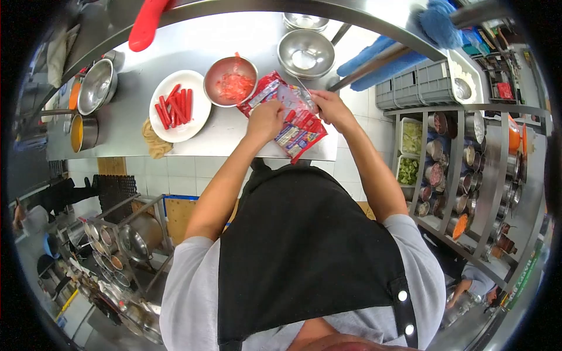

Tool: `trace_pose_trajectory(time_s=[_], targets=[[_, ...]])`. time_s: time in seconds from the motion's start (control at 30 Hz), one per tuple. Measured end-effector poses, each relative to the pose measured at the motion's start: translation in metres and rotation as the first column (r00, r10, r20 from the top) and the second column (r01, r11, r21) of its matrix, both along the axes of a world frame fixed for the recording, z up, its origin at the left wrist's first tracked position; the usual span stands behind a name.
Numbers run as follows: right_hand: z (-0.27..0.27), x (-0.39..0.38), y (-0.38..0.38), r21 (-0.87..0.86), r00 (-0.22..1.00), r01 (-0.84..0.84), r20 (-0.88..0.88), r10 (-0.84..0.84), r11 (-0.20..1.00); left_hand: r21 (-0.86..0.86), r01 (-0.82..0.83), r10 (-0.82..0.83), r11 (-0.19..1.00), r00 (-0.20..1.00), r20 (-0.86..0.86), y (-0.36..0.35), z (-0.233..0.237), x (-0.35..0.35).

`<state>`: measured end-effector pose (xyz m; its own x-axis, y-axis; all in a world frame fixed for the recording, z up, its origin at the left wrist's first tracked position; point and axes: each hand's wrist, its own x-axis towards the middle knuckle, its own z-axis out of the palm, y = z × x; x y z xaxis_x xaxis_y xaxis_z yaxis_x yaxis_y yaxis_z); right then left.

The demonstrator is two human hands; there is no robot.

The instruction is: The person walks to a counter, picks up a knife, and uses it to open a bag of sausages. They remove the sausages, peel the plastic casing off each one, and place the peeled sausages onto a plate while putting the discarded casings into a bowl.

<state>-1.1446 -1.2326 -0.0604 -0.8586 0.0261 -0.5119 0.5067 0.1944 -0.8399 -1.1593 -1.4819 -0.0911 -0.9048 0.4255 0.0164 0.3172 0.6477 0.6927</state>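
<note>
My left hand (266, 121) is closed over a red printed plastic sausage packet (301, 137). What its fingers pinch is hidden. My right hand (332, 110) grips a knife (303, 88), whose thin blade points up and left above the packets. Left of my hands, a metal bowl (211, 96) holds a heap of reddish, film-like scraps (235, 86). Beside it, several red sausages (174, 109) lie on a white plate (201, 120).
A stack of metal bowls (290, 52) stands behind the packets. A yellow cloth (156, 140) is tucked by the plate. Metal bowls (98, 88) and a pot (88, 131) stand at the left. A red handle (143, 32) overhangs the table. Food containers (410, 137) sit at the right.
</note>
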Motion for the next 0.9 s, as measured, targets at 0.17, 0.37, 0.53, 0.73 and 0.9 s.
trace_pose_trajectory(time_s=[0.17, 0.37, 0.53, 0.73, 0.9], targets=[[-0.005, 0.052, 0.036, 0.004, 0.996, 0.046, 0.071, -0.046, 0.999, -0.37, 0.085, 0.003, 0.925, 0.973, 0.23, 0.047, 0.001, -0.005], [0.001, 0.06, 0.053, -0.008, 0.998, 0.058, 0.003, -0.058, 0.998, -0.512, -0.062, 0.137, 0.857, 0.984, 0.111, 0.051, -0.003, -0.005], [0.016, 0.047, 0.038, -0.027, 0.997, 0.025, -0.066, -0.027, 0.999, -0.071, -0.264, 0.263, 0.962, 0.964, -0.028, 0.036, -0.009, -0.006], [0.02, 0.034, 0.007, -0.071, 0.992, -0.002, -0.128, -0.007, 0.997, 0.101, -0.456, 0.453, 0.884, 0.89, 0.048, -0.023, 0.012, -0.032], [0.02, 0.027, -0.041, -0.067, 0.979, -0.05, -0.2, 0.036, 0.996, -0.011, -0.339, 0.337, 0.941, 0.932, 0.134, -0.049, -0.004, -0.022]])
